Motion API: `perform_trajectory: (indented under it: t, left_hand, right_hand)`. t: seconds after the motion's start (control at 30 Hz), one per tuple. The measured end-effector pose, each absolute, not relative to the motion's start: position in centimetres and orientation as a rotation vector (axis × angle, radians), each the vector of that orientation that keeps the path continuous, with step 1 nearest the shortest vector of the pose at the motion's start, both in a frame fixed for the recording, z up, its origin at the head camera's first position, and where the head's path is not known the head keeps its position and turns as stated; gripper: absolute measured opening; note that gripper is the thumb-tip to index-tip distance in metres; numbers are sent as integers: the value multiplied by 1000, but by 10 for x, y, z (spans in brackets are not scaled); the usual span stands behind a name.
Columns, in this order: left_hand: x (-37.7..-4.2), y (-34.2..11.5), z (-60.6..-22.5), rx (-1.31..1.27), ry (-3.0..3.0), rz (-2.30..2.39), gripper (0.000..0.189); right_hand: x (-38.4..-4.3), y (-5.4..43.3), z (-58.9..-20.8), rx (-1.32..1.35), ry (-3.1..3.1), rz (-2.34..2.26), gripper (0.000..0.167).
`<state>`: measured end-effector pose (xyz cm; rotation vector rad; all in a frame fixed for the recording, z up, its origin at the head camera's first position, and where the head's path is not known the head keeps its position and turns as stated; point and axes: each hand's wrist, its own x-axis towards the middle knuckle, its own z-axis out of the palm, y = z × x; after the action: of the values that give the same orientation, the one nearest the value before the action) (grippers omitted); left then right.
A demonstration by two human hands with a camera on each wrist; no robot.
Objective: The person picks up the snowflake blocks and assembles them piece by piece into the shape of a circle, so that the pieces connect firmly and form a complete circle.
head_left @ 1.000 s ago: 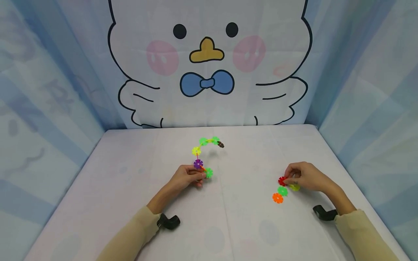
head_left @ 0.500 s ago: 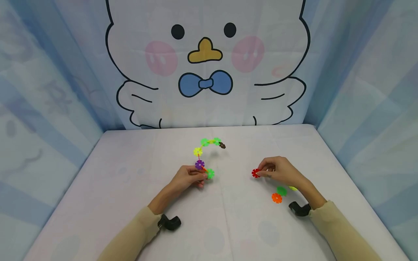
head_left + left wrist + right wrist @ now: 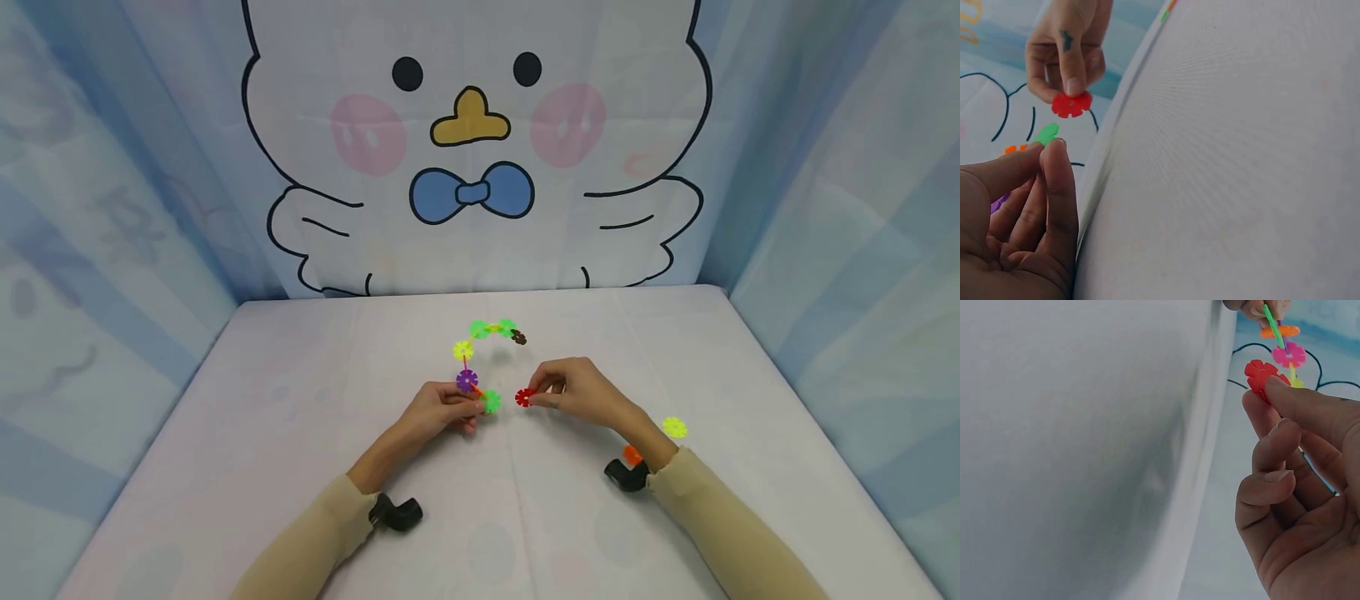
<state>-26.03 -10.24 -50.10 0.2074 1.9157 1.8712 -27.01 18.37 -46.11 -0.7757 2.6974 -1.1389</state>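
Note:
My left hand pinches the green notched disc at the near end of a curved chain of snowflake discs. From there the chain runs through a purple disc and a yellow disc to a dark brown disc at its far end. My right hand pinches a red snowflake disc between thumb and index finger. A small gap separates the red disc from the green one. In the right wrist view, orange and magenta discs show along the chain.
On the white table, a loose yellow disc lies right of my right forearm. A loose orange disc is partly covered by the black wrist mount. Patterned curtains stand at both sides and behind.
My right hand has carried the red disc left, from beside the loose discs to near the chain. The left hand and chain have shifted slightly right. My right forearm now hides the loose green disc.

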Motion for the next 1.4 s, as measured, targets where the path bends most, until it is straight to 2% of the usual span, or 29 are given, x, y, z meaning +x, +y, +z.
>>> perform_trajectory:
  t: [1.4]
  left_hand:
    - [-258, -99, -504, 247, 1968, 1880, 24]
  right_hand:
    - [-255, 154, -465, -1053, 2852, -975, 5]
